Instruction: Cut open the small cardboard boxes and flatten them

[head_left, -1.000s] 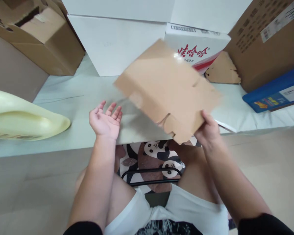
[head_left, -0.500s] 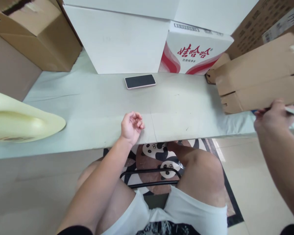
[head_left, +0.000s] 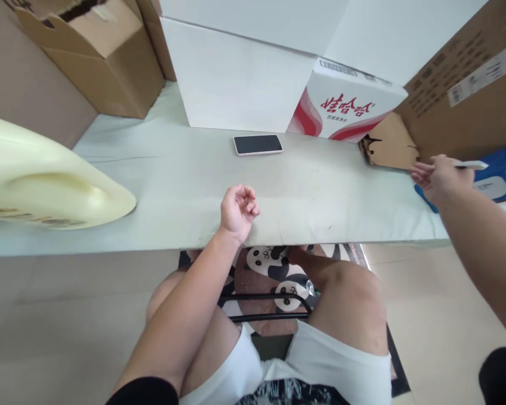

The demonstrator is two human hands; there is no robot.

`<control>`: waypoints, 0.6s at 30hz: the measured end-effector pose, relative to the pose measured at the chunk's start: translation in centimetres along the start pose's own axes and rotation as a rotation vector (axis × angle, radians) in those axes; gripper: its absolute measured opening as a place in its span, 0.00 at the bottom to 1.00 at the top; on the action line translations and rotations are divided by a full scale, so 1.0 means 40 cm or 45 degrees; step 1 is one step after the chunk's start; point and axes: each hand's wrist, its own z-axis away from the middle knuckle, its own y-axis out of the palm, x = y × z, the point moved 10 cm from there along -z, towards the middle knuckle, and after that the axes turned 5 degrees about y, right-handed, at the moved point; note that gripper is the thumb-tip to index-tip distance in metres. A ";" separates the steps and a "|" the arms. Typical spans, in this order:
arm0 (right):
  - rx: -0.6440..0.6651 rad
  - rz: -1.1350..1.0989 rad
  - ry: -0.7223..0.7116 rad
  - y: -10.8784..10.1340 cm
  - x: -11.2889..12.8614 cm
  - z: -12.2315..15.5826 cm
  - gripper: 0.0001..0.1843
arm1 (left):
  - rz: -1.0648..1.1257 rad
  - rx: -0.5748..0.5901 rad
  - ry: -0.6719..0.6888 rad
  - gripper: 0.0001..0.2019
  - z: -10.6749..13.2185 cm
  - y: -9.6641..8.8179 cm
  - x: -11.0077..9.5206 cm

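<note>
My left hand (head_left: 240,211) rests near the front edge of the cloth-covered table (head_left: 185,191), palm turned up. Its fingers are curled in, and nothing shows in them. At the right, my right hand (head_left: 444,177) grips a slim white pen-like stick (head_left: 474,165), whose exact kind I cannot make out. That hand is in front of a blue package (head_left: 500,169) with a white label and beside a small folded cardboard piece (head_left: 390,143). A phone (head_left: 258,144) with a dark screen and pale pink edge lies beyond my left hand.
White boxes (head_left: 240,73) stand along the back, one with red lettering (head_left: 348,107). An open cardboard box (head_left: 122,79) is at the back left, and a large printed carton (head_left: 468,118) at the right. A pale yellow rounded object (head_left: 63,180) occupies the left side.
The large brown cardboard piece by my right hand is gone from view, uncovering the blue package and smaller cardboard. My right hand has moved up and left. My left hand stays curled.
</note>
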 end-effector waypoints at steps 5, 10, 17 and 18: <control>0.331 0.211 0.162 0.033 0.033 0.159 0.12 | 0.140 -0.010 -0.011 0.24 0.026 0.001 -0.023; 0.747 0.342 -0.245 0.231 0.198 0.367 0.09 | 0.263 -0.026 0.066 0.22 0.039 -0.018 -0.083; 1.325 0.285 -1.107 0.615 0.466 0.897 0.15 | 0.408 -0.096 0.181 0.19 0.037 -0.070 -0.161; 1.383 0.269 -1.189 0.659 0.493 0.977 0.16 | 0.426 -0.098 0.187 0.18 0.035 -0.076 -0.169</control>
